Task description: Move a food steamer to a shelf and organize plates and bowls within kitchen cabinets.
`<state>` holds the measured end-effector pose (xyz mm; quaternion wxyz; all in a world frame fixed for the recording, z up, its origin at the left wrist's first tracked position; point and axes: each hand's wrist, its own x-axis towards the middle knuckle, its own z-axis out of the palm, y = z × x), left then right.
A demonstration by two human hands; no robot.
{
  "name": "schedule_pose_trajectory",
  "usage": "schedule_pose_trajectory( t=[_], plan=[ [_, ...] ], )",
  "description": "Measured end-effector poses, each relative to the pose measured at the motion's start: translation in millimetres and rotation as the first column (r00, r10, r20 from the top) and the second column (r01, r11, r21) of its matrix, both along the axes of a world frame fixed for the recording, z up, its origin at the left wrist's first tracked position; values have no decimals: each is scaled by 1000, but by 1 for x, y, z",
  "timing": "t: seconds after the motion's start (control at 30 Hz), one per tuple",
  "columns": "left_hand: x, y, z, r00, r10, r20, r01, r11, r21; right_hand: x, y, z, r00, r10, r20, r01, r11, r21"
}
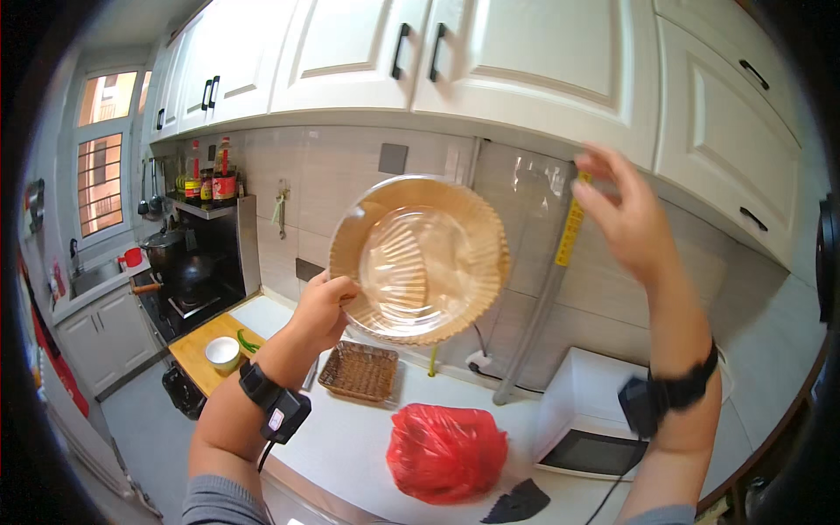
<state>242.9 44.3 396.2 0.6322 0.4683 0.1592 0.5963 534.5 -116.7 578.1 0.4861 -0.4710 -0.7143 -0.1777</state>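
Observation:
My left hand [328,308] grips the rim of a clear round bowl [400,315] with fluted tan paper liners [482,230] in or against it, raised in front of the tiled wall. Reflections hide how the liners sit. My right hand [610,210] is lifted at the right, fingers curved apart and holding nothing, near a yellow label strip [569,230] on a pipe. Below the bowl, a brown woven basket [359,371] and a knotted red plastic bag [447,453] rest on the white counter [341,433]. A piece of black material [517,504] lies beside the bag.
White wall cabinets [525,59] hang overhead. A white microwave [590,413] stands at the right. To the left are a wooden board [197,357] with a white bowl [223,353] and green peppers [247,341], then a stove with a wok [193,269].

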Motion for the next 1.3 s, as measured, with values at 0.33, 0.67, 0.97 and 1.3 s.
schedule_pose_trajectory(
  t=[0.33, 0.67, 0.97, 1.3],
  plan=[
    [-150, 64, -41, 993, 104, -48, -108, 990, -93, -126, 234, 129, 955, 122, -270, -120, 992, 24],
    [-140, 95, -38, 997, -78, 7, 78, 991, -107, -95, 20, 129, 786, 578, 220, -608, 787, 103],
    [-27, 85, 24, 945, -319, -76, 320, 947, 13, -24, -211, 77, 914, -33, -404, 260, 814, 519],
    [60, 48, 45, 849, -524, -71, 522, 852, -40, -82, -146, -23, 282, -870, 405, 302, 481, 823]
  ],
)
